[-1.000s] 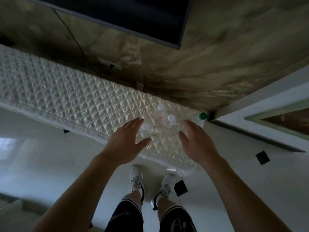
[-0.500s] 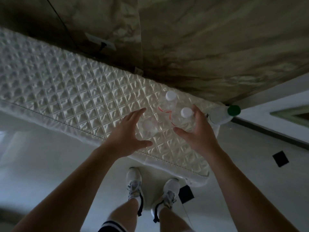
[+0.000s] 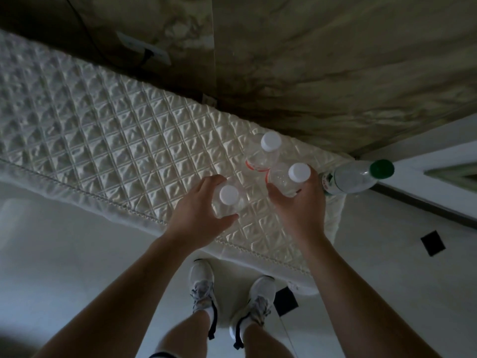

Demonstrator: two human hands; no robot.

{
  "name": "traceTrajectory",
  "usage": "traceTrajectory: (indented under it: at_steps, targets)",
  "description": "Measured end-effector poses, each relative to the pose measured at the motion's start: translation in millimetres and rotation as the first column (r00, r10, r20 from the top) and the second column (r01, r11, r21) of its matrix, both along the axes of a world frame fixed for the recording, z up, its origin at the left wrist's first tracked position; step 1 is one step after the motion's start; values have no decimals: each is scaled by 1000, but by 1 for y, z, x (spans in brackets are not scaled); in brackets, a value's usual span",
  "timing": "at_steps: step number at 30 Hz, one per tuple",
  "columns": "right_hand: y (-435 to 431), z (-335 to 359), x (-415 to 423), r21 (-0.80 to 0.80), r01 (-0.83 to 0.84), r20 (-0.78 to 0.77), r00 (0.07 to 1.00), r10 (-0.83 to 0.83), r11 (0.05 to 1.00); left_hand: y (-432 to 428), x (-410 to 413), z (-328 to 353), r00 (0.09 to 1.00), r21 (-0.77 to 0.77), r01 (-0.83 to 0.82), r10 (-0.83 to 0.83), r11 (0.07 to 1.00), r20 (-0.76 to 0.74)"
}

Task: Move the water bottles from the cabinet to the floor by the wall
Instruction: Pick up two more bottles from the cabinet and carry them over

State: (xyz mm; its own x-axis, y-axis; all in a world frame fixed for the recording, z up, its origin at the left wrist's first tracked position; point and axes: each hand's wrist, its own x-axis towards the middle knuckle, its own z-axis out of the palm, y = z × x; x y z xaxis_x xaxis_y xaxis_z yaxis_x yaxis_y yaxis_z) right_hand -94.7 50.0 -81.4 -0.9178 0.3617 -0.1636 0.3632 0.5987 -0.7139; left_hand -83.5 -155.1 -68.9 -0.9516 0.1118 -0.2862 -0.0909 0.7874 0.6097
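Observation:
Three clear, white-capped water bottles stand upright on the cabinet's quilted white cover (image 3: 103,140). My left hand (image 3: 196,215) wraps its fingers and thumb around the near-left bottle (image 3: 228,196). My right hand (image 3: 300,205) curls around the near-right bottle (image 3: 296,174). The third bottle (image 3: 265,149), with a red label band, stands free just behind them. A larger green-capped bottle (image 3: 356,178) stands at the cabinet's right end, close to my right hand.
A marbled brown wall (image 3: 322,60) rises behind the cabinet, with a socket and cable (image 3: 143,49) at the upper left. Pale tiled floor (image 3: 64,254) with small black insets lies below, where my two white shoes (image 3: 229,290) stand. A white door frame (image 3: 426,182) is at right.
Both hands reached forward from hovering above the cabinet and closed around the two near bottles. The camera came closer to the cabinet.

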Motion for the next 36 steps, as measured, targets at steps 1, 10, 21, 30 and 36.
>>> traceTrajectory:
  at_steps: [1,10,21,30,36]
  targets:
    - [0,2,1,0,-2,0,1000,2,1000,-1,0,1,1000,9,1,-1,1000,5]
    - [3,69,14,2,-19,-13,1000,19,1000,-17,-6,61,1000,55,-14,14,998,1]
    - [-19,228,32,-97,-51,-87,995,43,994,-45,-3,204,996,140,-17,30,990,-90]
    - [-37,346,44,-126,-138,-174,978,115,982,-67,19,311,979,250,-66,110,966,-169]
    - [-43,409,51,-115,-191,-241,958,159,975,-75,32,366,969,294,-71,135,953,-204]
